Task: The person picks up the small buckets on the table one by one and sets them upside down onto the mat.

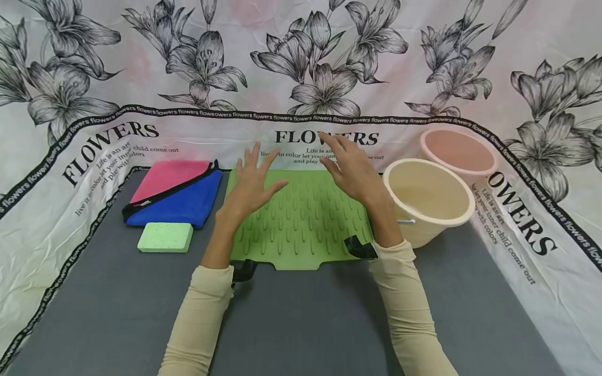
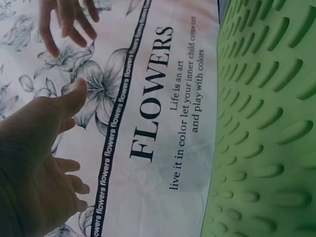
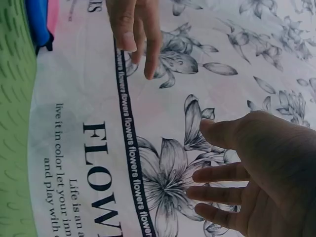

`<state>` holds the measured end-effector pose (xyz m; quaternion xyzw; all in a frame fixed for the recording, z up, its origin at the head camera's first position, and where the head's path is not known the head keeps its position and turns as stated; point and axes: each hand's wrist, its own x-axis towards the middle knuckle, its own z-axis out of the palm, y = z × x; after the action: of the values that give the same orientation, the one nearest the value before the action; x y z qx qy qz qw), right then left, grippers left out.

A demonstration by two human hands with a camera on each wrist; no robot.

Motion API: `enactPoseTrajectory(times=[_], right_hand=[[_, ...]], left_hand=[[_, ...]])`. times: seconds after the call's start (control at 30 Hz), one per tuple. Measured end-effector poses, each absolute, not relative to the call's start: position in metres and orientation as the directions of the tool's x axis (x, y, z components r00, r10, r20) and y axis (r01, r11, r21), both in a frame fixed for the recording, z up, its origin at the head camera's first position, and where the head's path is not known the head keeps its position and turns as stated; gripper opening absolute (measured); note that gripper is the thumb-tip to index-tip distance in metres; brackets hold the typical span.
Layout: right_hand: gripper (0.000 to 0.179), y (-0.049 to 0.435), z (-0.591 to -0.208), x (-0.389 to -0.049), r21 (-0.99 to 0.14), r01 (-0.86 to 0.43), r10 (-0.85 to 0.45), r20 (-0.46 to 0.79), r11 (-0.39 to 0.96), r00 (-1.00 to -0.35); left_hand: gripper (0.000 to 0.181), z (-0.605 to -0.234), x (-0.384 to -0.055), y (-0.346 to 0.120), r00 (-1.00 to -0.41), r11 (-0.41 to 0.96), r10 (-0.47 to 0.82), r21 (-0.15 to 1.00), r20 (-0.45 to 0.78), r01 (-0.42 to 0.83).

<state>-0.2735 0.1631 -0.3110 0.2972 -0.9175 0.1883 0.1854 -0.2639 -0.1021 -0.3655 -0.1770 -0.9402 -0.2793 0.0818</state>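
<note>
Over the left part of a green ridged board (image 1: 301, 219), my left hand (image 1: 251, 185) hovers with fingers spread and nothing in it. My right hand (image 1: 352, 169) is held above the board's upper right, its fingers extended and also holding nothing. In the left wrist view the board (image 2: 266, 148) fills the right side, with the left hand (image 2: 39, 153) raised over the flowered cloth. The right wrist view has the right hand (image 3: 261, 173) with its fingers apart, and the board (image 3: 15, 123) along the left edge.
A cream bucket (image 1: 428, 198) stands right of the board, with a pink bucket (image 1: 458, 154) behind it. To the left lie a pink and blue zippered pouch (image 1: 176, 193) and a light green sponge (image 1: 164, 237). Flower-printed cloth (image 1: 263, 99) surrounds the grey surface (image 1: 291, 324).
</note>
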Motion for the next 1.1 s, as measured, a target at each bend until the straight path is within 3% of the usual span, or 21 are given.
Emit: enactPoseTrajectory(times=[0.2,1.1], right_hand=[[0.052,0.163,-0.305,-0.273,-0.218,-0.661,-0.463,0.559,0.718,-0.688],[0.052,0.208,-0.301,-0.274,-0.285,-0.623,-0.309,0.675,0.728,-0.670]], left_hand=[[0.078,-0.369,-0.271,-0.097,-0.918,0.751,0.281,0.531,0.280,0.392],[0.073,-0.367,-0.282,-0.074,-0.872,0.636,0.328,0.597,0.364,0.489]])
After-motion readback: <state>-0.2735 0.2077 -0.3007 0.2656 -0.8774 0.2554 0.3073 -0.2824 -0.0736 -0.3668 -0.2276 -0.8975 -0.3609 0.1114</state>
